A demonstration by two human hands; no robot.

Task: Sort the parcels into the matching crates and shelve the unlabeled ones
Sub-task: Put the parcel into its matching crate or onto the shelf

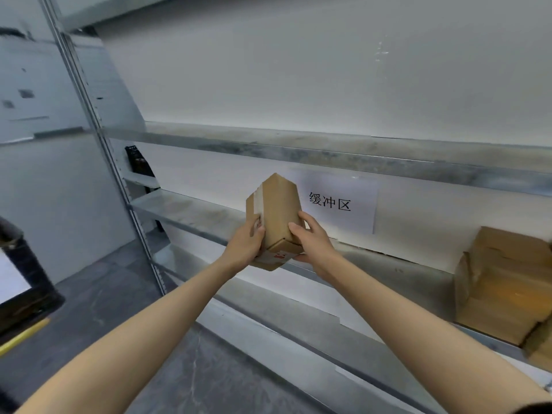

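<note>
Parcel point(276, 210) clasped between both my hands, over the shelf point(185, 207) edge.
My left hand point(243, 245) and right hand point(313, 240) curl round its sides; just beyond my right fingers a white sign point(331, 201) reads 缓冲区; the sticker point(279, 254) under my grip is unreadable.

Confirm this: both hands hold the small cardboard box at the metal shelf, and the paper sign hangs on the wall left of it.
One thing is wrong: the head view shows the paper sign to the right of the small cardboard box, not the left. The left hand and right hand do hold it at the metal shelf.
</note>
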